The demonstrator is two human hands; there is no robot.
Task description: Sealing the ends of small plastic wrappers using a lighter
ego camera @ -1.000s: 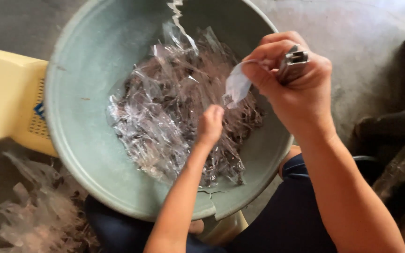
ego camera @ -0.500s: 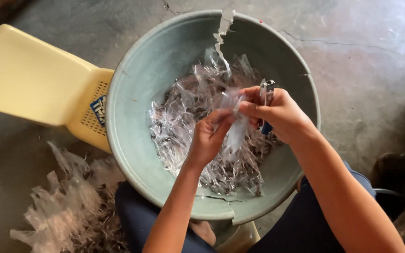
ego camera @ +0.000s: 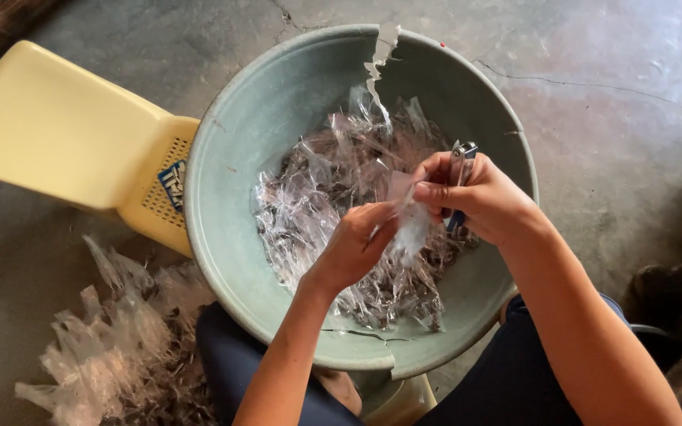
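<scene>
Now both hands (ego camera: 436, 213) pinch the clear wrapper (ego camera: 410, 225) between them.

Our left hand (ego camera: 354, 244) has risen from the heap to meet our right hand (ego camera: 475, 197); both now pinch the small clear plastic packet (ego camera: 406, 214).

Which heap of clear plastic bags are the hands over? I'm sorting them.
The heap inside the cracked green basin, under both hands; the other heap lies on the floor beside the yellow stool.
</scene>
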